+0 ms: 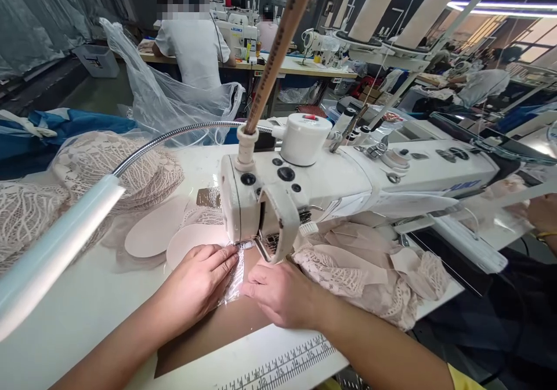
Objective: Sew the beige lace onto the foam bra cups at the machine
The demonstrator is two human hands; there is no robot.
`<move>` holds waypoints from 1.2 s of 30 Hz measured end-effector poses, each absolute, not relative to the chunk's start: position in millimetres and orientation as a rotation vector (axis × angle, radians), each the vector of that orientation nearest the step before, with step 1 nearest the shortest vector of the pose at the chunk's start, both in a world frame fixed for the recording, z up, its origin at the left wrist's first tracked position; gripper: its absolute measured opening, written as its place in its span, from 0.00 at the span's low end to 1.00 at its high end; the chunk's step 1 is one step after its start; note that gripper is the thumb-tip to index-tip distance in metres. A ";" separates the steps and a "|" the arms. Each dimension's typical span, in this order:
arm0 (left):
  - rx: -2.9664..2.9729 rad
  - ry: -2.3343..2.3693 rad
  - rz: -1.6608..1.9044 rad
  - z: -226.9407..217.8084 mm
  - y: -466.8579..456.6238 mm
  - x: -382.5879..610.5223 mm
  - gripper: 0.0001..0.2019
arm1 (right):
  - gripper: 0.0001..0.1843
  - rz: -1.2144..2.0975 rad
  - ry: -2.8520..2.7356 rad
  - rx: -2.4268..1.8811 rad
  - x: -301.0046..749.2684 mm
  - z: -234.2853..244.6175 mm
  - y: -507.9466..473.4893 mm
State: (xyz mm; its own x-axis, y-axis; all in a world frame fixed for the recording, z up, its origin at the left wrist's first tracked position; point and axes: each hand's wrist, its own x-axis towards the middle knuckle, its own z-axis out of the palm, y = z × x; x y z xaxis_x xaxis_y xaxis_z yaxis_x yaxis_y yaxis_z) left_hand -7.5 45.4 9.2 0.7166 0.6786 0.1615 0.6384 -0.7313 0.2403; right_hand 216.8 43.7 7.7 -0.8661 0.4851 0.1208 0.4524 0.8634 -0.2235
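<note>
In the head view a white sewing machine point(243, 204) stands over the table, its needle area partly hidden behind the guard. My left hand point(208, 277) lies flat, fingers stretched out, on a strip of pale lace point(235, 280) just in front of the presser foot. Close to its right, my right hand point(281, 291) is closed, thumb and fingers pinching the edge of a beige fabric piece point(217, 335). The fabric runs from under the machine head toward the table's front edge. Beige oval pads point(152, 230) lie left of the machine.
Lace pieces point(117, 163) are heaped at the back left, with more lace and beige fabric point(361, 262) on the right. A lamp point(65, 251) on a bendable neck crosses the left side. A ruler point(282, 372) marks the front edge. A co-worker point(191, 47) sits beyond.
</note>
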 end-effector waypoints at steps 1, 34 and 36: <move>2.758 1.075 0.350 9.4 45.5 -6.7 0.10 | 0.05 0.267 -2.866 -0.731 217.0 7.3 43.5; 2.774 1.000 0.455 8.5 71.2 -15.6 0.12 | 0.20 0.117 -2.603 -1.242 200.2 5.2 51.2; 2.770 1.018 0.440 10.0 71.7 -15.4 0.12 | 0.20 0.129 -2.614 -1.211 201.8 5.4 51.8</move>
